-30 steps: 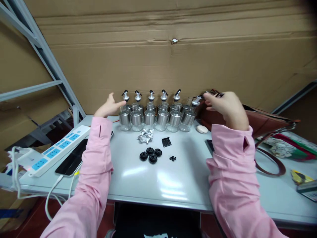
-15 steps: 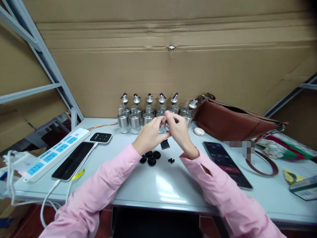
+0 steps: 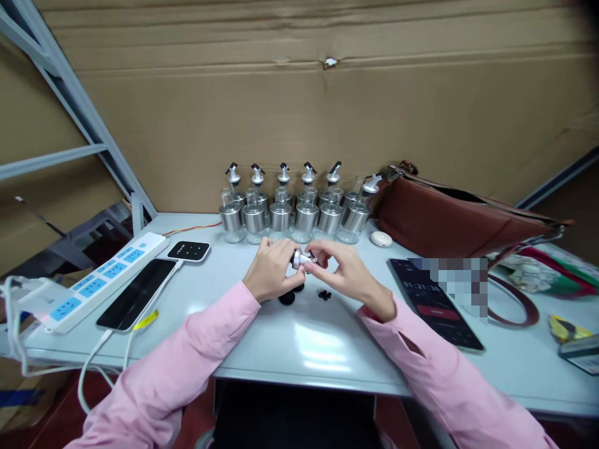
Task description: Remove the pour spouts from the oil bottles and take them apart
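Between my two hands, above the table's middle, is a silver bottle pourer spout (image 3: pixel 299 259) with black parts. My left hand (image 3: pixel 275 269) is closed round its left end. My right hand (image 3: pixel 344 269) pinches its right end with thumb and fingers. Below the hands lie round black caps (image 3: pixel 287 298), partly hidden by my left hand. A small cluster of black pieces (image 3: pixel 324 294) rests under my right hand. Behind stand glass bottles with steel sleeves (image 3: pixel 281 218), in two rows, several of them topped with silver pourers (image 3: pixel 283 176).
A white power strip (image 3: pixel 107 280), a phone (image 3: pixel 138 294) on a cable and a small black device (image 3: pixel 189 251) lie left. At right are a timer phone (image 3: pixel 435 305), a round white case (image 3: pixel 380 239) and a brown bag (image 3: pixel 449 218). Cardboard (image 3: pixel 262 118) stands behind.
Both hands have come down and nearer from in front of the bottles. The silver pourer now shows between them. The camera view has shifted slightly.
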Demonstrator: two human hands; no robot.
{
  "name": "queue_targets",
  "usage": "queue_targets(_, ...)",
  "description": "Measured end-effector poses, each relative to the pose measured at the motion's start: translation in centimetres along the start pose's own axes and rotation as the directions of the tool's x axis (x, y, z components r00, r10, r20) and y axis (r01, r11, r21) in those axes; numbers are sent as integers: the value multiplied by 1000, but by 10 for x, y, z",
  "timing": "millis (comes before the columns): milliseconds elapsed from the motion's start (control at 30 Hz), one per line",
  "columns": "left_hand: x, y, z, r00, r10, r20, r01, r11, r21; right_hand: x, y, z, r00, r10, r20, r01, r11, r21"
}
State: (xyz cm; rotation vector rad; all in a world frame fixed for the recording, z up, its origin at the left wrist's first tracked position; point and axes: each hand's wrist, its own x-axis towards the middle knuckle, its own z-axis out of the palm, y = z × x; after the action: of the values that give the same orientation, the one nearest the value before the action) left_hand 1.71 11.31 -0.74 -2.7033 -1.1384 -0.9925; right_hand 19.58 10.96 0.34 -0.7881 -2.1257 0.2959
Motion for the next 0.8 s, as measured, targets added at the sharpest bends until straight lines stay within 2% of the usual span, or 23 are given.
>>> queue_targets(167,-1,-6,0,992,129,12,-129,992,-16,-12,-1,-8,990,4,144,7,997,-72)
queue_targets(267,0,-12,-3,982,180,60,-176,982,-64,-11,-2,-8,977,4,213,23,992,-124)
queue_targets(433,2,-21,-8,980,151,130,-146,988,-53,-10,0,0,960,-8,281,66,977,-200)
queue_targets(567,2,-24,-6,972,154,179,-149,988,-44,-10,4,10,945,-77,319,171,945,-280)
queue_targets(667,2,-23,-3,963,160,218,-150,987,-62,-9,3,15,926,-98,365,208,938,-277)
queue_targets(800,2,-21,-4,954,184,235,-162,981,-110,-8,-3,19,924,-125,361,221,945,-240)
